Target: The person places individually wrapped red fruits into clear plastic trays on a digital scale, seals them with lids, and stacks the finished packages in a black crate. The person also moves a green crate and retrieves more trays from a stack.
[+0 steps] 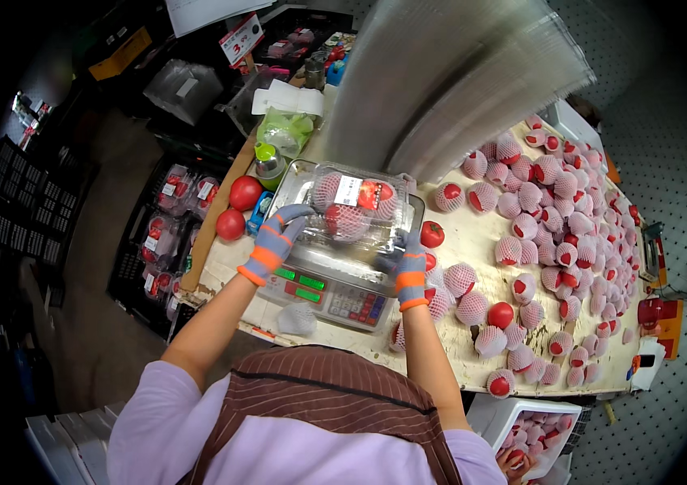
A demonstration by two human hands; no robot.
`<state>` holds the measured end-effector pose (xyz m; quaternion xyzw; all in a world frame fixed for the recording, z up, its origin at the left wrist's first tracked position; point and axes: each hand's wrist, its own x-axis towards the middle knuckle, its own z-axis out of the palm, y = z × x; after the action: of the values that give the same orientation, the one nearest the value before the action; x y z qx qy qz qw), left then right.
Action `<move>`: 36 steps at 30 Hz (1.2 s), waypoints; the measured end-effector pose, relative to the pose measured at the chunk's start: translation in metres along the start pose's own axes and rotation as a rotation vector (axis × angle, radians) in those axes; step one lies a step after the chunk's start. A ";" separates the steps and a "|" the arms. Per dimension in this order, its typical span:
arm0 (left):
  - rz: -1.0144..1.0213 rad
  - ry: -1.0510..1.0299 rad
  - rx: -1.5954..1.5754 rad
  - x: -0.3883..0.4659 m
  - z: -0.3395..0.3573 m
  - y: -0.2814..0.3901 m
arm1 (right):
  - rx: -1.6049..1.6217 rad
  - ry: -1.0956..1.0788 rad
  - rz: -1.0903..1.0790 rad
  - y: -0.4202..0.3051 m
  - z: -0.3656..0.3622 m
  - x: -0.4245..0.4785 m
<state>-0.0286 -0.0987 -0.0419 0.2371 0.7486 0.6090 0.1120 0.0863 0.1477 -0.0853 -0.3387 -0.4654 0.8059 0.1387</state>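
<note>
A clear plastic clamshell box (302, 233) lies over the steel pan of a digital scale (328, 303). Through its lid show several tomatoes (346, 222) in pink foam nets, and the lid carries a printed label (348, 191). My left hand (275, 239), in a grey and orange glove, has its fingers at the box's left side. At the box's right front corner is my right hand (411, 270), gloved the same way, its fingertips partly blurred. The two hands hold the box between them. Green digits glow on the scale's display.
Netted tomatoes (562, 212) spread over the table's right side. Stacked clear plastic lids or trays (440, 79) rise behind the scale. Left of it are bare tomatoes (246, 193) and a spray bottle (269, 162). Another person's hand (516, 465) reaches into a white foam box (489, 415).
</note>
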 end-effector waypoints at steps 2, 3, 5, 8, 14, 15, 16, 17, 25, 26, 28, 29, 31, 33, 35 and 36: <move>-0.026 0.111 0.011 -0.001 0.000 -0.028 | -0.064 -0.011 0.108 -0.020 0.007 -0.004; -0.034 0.145 0.035 -0.001 0.004 -0.024 | -0.093 -0.004 0.159 -0.028 0.006 -0.005; -0.050 0.211 0.085 0.001 0.013 -0.015 | -0.564 -0.083 -0.202 -0.013 -0.002 0.004; -0.235 0.289 -0.171 0.004 0.018 -0.021 | -0.903 0.037 -0.743 0.009 -0.001 -0.005; 0.206 0.418 0.444 -0.009 0.065 0.016 | -0.214 -0.039 -0.116 0.005 -0.005 0.006; 0.171 0.464 0.414 -0.004 0.071 0.014 | -0.163 -0.053 -0.106 0.003 -0.004 0.006; 0.135 0.510 0.384 0.001 0.073 0.011 | -0.199 -0.055 -0.097 0.002 -0.004 0.006; 0.122 0.524 0.384 0.004 0.073 0.007 | -0.235 -0.057 -0.089 0.001 -0.006 0.004; -0.034 0.468 0.015 0.012 0.072 -0.013 | -0.525 -0.008 -0.198 0.001 -0.011 -0.012; -0.116 0.372 -0.114 0.011 0.055 -0.017 | -0.509 0.002 -0.169 -0.006 -0.003 -0.023; -0.236 0.174 -0.388 0.013 0.028 -0.025 | -0.607 0.032 -0.276 -0.011 0.003 -0.034; -0.335 0.135 -0.609 0.017 0.019 -0.030 | -0.568 0.048 -0.277 -0.002 -0.002 -0.026; -0.525 0.047 -1.059 0.025 0.005 -0.019 | -0.494 0.080 -0.282 0.017 -0.014 -0.004; -0.587 0.131 -0.919 0.033 0.009 -0.012 | -0.432 0.063 -0.155 0.013 -0.015 -0.001; -0.622 0.130 -0.815 0.035 0.008 -0.015 | -0.197 0.041 0.006 -0.002 0.000 -0.013; -0.660 0.102 -0.779 0.037 0.007 -0.024 | -0.163 -0.019 0.056 -0.001 -0.007 -0.007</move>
<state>-0.0620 -0.0780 -0.0620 -0.1013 0.5055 0.7858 0.3416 0.0955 0.1489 -0.0840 -0.3542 -0.5211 0.7720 0.0839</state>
